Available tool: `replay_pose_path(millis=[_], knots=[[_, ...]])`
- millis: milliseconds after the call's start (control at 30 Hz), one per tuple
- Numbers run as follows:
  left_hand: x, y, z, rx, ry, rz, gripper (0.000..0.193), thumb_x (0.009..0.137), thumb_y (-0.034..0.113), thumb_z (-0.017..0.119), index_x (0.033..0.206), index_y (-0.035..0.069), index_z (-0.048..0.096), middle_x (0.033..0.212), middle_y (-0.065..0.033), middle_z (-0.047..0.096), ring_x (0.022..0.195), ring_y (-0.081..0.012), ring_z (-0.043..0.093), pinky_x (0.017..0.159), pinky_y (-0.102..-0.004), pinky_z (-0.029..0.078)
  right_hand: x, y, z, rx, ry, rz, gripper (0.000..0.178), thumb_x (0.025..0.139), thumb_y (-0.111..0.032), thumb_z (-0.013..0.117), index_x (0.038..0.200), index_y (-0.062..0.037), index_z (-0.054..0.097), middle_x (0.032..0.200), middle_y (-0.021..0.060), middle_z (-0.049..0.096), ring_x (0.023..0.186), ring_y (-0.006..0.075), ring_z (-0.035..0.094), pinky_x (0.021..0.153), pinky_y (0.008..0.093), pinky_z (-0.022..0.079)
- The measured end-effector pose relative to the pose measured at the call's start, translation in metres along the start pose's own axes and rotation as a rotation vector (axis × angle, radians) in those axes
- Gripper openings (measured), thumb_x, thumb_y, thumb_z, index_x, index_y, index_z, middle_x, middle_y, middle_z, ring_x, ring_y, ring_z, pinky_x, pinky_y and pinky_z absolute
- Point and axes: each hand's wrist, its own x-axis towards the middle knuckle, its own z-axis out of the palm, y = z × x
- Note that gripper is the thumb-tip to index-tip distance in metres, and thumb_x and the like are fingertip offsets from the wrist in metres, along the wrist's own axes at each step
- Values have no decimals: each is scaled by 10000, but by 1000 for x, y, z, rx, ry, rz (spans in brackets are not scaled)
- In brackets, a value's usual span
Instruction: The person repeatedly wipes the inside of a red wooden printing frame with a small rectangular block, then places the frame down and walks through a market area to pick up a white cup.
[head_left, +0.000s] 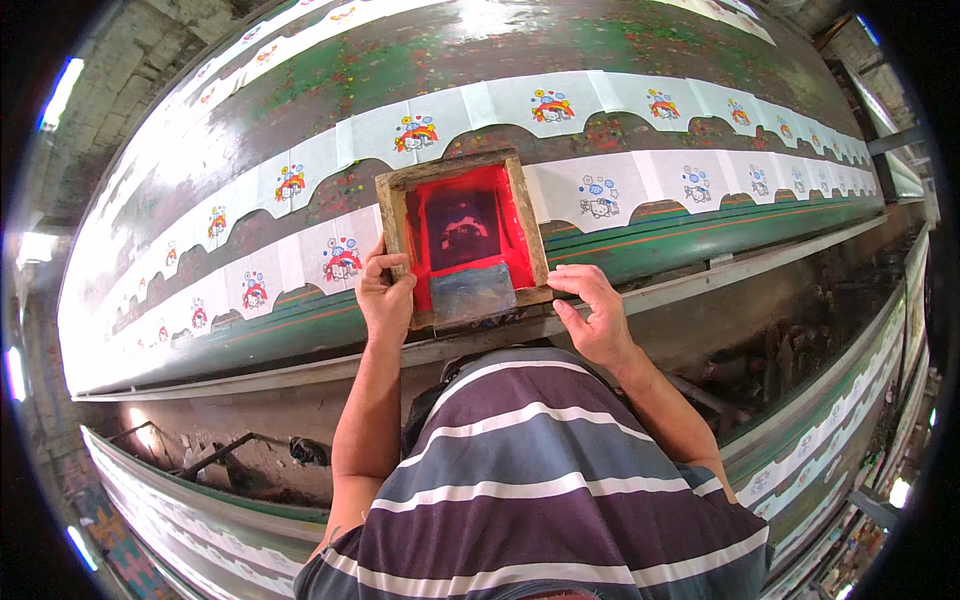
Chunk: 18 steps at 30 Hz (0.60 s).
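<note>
One wooden frame (530,222) is spanning the near cloth row (600,195); my left hand (385,300) is gripping its left side, right hand (598,318) pinching its lower-right corner. Apparently I'm aligning; next is likely calling for level steadiness.

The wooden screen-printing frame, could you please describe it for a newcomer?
On the long green table, find the nearest row of white printed panels. The wooden screen-printing frame overlaps it, between the left hand and right hand, set apart by its red interior.
</note>
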Motion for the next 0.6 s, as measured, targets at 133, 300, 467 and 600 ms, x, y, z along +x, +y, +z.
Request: replay_pose_path(millis=[133,300,467,600], knots=[[-1,6,2,85,8,-38,265,811,-142,712,983,36,806,1674,-247,611,1506,-277,614,1206,-372,477,10,-9,3,-74,-24,-117,350,906,-18,846,1248,-58,782,1290,138,770,1256,379,715,1105,496,577],[-1,10,2,302,-13,74,241,812,-131,697,974,21,788,1714,-212,594,1421,-234,644,1145,-373,508,29,-25,33,-257,-206,-306,454,870,-187,910,1293,-103,770,1343,100,729,1334,354,666,1162,513,530],[-2,11,5,347,-8,109,225,805,-99,713,961,38,802,1663,-261,615,1514,-333,606,1222,-409,470,53,-33,62,-459,-347,-386,393,892,-184,833,1270,-91,784,1257,98,731,1235,329,672,1087,486,543],[-11,14,4,373,-4,101,222,800,-95,722,958,36,807,1645,-258,628,1522,-369,607,1247,-425,463,60,-41,65,-537,-397,-381,315,905,-147,739,1205,-81,808,1165,97,755,1129,323,697,1021,472,563]])
